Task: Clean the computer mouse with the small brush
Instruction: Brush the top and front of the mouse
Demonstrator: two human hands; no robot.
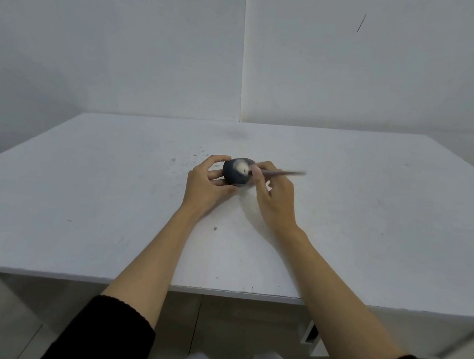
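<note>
A dark computer mouse (232, 174) is held up on its side near the middle of the white table (82, 192). My left hand (207, 183) grips it from the left, fingers curled around its edge. My right hand (273, 196) pinches a small brush (281, 173) whose thin handle points right and looks blurred. The brush's pale bristle tip (242, 168) lies against the mouse's upper face.
Small dark specks and smudges dot the table around the hands. A white wall stands just behind the table's far edge. The near table edge runs across below my forearms, with my knees and floor beneath.
</note>
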